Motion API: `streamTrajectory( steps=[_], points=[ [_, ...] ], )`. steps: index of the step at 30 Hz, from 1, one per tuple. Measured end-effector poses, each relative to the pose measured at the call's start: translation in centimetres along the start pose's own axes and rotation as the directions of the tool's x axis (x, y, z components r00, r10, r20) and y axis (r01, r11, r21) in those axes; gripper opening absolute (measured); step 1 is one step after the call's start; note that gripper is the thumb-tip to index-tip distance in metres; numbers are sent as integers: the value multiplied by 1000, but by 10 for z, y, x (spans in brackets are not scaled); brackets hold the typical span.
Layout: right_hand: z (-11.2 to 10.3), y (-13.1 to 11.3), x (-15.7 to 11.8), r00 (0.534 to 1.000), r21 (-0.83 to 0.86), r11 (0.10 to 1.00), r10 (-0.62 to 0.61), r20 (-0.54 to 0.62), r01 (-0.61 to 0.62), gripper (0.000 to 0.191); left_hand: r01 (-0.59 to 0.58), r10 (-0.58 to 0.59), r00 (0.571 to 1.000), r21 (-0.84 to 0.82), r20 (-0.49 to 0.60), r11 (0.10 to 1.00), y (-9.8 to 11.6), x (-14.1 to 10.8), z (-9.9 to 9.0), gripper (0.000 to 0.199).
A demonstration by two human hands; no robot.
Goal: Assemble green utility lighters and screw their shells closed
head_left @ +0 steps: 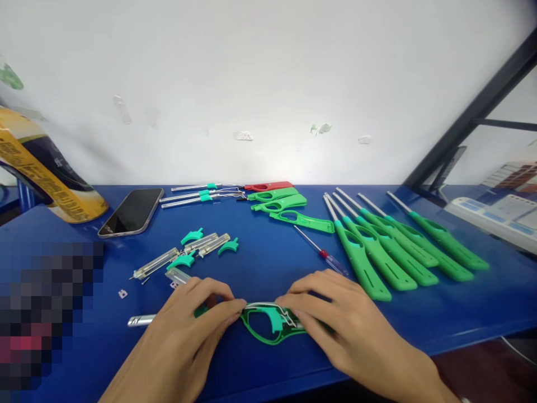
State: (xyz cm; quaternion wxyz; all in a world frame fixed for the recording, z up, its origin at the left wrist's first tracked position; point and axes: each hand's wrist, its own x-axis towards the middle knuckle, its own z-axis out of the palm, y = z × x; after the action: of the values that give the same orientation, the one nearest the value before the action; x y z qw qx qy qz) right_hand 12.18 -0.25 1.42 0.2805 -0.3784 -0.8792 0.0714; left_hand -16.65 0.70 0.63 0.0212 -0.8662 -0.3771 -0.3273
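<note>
A green lighter casing (262, 337) with its inside showing lies at the table's front, between my two hands. Inside it sit a teal trigger (273, 319) and white wires (265, 305). My left hand (188, 330) pinches the casing at the left end of its ring; a silver metal tube (141, 321) sticks out past that hand. With bent fingers, my right hand (335, 319) presses at the wires and the casing's right part, which it partly covers. Just beyond my left hand lie clear fuel tanks (157, 263) and loose teal triggers (229, 245).
Several assembled green lighters (369, 263) lie at the right, beside a screwdriver (325, 254). Green casing halves (304, 221), a red casing (268, 186) and metal tubes (188, 197) are at the back. A phone (133, 211) and yellow bottle (54, 168) occupy the left.
</note>
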Motion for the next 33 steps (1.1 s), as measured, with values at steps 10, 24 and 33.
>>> streamTrajectory(
  steps=[10,24,33],
  points=[
    [1,1,3,1000,-3,1000,5,1,-5,33,-77,78,996,41,-38,996,-3,0,-2,42],
    [2,1,3,1000,5,1000,-1,15,0,32,-234,218,969,163,113,958,-6,-8,-12,41],
    [2,2,1,998,2,1000,5,55,-5,33,-194,185,979,102,87,976,-4,-12,-9,41]
  ],
)
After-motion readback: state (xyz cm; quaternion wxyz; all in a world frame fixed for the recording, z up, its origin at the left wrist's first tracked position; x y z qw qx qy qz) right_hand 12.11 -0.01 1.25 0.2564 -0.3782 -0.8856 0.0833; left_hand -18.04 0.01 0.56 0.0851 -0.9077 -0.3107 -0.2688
